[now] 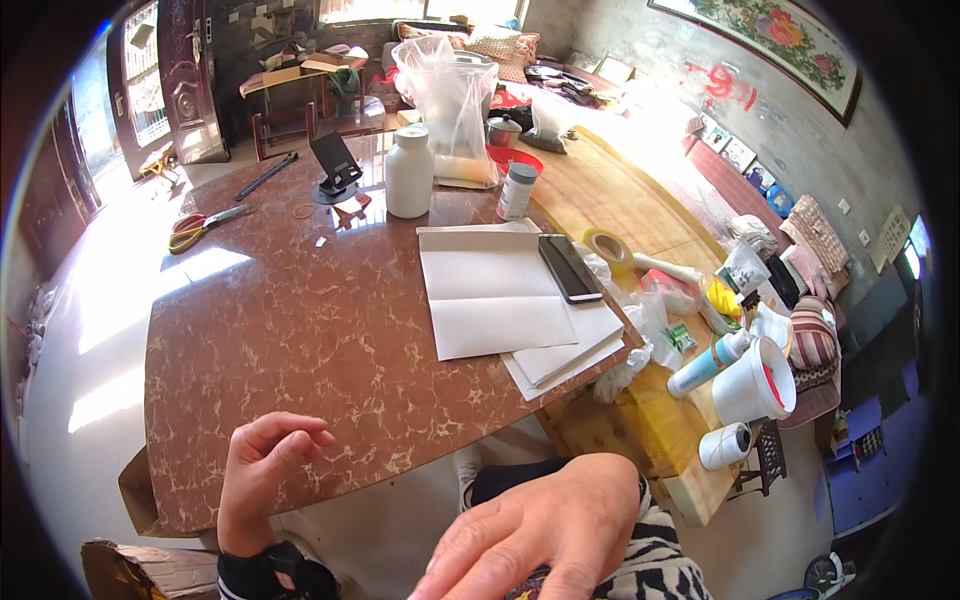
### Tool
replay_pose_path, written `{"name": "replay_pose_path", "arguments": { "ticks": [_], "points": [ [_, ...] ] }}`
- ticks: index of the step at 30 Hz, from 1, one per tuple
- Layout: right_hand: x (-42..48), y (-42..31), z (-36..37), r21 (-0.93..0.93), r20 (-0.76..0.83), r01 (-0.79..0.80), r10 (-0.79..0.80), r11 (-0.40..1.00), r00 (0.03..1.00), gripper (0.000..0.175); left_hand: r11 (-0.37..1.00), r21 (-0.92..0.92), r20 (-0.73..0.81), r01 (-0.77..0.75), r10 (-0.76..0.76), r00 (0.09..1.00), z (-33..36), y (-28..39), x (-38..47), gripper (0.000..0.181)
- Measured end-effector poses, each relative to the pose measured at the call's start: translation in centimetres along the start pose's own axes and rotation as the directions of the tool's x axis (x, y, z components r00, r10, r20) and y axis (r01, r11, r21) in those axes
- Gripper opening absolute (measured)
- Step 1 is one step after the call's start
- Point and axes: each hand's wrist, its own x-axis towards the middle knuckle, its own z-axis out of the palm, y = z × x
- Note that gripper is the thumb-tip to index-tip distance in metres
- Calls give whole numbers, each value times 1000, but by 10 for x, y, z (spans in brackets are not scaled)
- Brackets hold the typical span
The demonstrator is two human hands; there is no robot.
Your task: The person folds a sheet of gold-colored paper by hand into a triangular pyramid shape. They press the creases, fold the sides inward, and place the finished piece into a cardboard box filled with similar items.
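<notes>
My left hand (pixel 274 461) hovers by the near edge of the brown marble-patterned table (pixel 300 360), fingers loosely bent, thumb apart from the index finger. Nothing shows in it. Close to the camera, my right hand (pixel 547 525) is back up over my lap, its fingers spread; the bottom edge cuts off the fingertips and the palm is hidden. Beyond the hands lie a creased white paper sheet (pixel 502 322), a stack of papers (pixel 577 352) and a smartphone (pixel 568 266) resting on them. A pair of scissors (pixel 202 226) with yellow-and-red handles lies at the far left.
At the table's far side stand a white bottle (pixel 409 172), a grey-lidded jar (pixel 517 191) and a black phone stand (pixel 336 169). A lower wooden surface (pixel 630 187) at right bears a tape roll (pixel 609 250), a white bucket (pixel 750 382) and a thread spool (pixel 724 448).
</notes>
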Motion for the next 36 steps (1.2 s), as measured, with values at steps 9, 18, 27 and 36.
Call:
{"name": "replay_pose_path", "arguments": {
  "ticks": [9, 18, 27, 36],
  "points": [
    [-9, -40, -49, -377, -231, -372, 303, 849, 925, 6, 999, -44, -12, -1, 1, 1000, 4, 3, 6, 20],
    [-100, 6, -96, -715, -677, -638, 509, -285, 531, 50, 999, -44, -13, -27, 27, 1000, 3, 5, 11, 19],
    [-115, 7, -106, -647, -691, -691, 631, -322, 353, 47, 1000, -25, 4, -16, 16, 1000, 5, 9, 11, 19],
    [-119, 2, -108, -691, -703, -616, 551, -378, 449, 46, 999, -47, 31, -10, 12, 999, 3, 9, 14, 20]
  ]
}}
